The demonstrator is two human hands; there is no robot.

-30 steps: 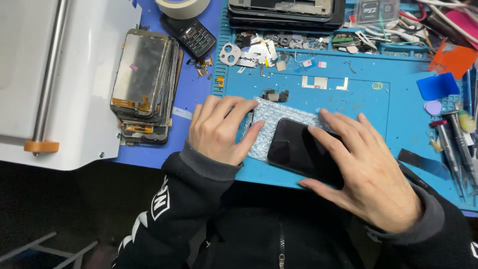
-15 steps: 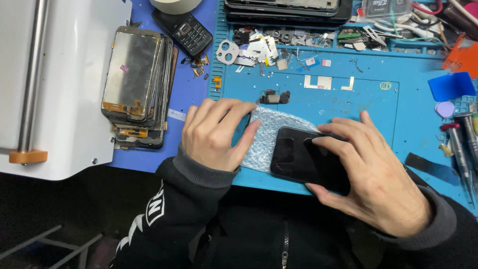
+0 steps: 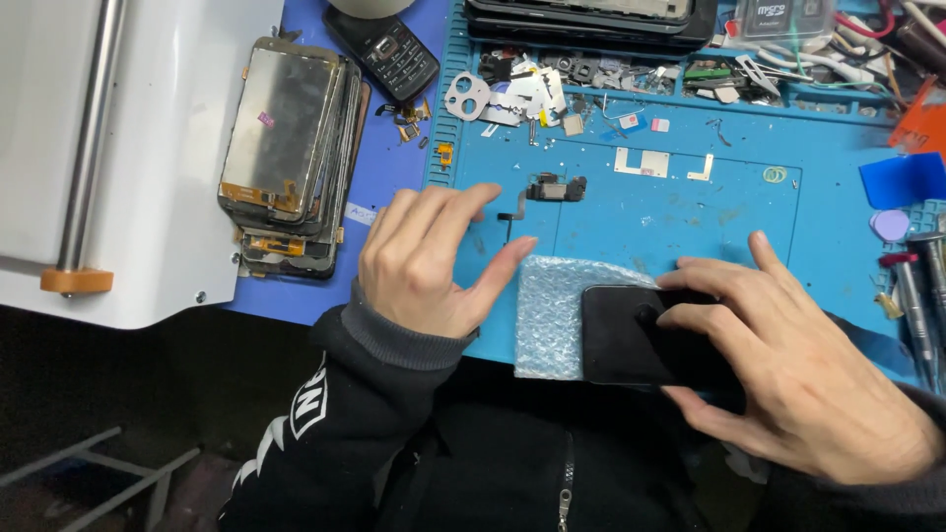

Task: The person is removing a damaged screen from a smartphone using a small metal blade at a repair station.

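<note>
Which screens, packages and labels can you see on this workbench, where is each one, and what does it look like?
Black phone: dark glossy screen, at the mat's near edge, under the right hand.
Bubble wrap: clear rectangular piece, beneath the phone; the left hand is beside it.
Stack of screen panels: grey rectangles, left of the blue mat.
Keypad phone: small, black, screen dark, top centre.
Small package: clear, dark card inside, top right.

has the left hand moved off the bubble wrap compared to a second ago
Yes. The left hand has lifted leftward off the bubble wrap, toward the blue mat's left edge; only a fingertip is near the wrap's corner. The right hand rests on the black phone.
</note>
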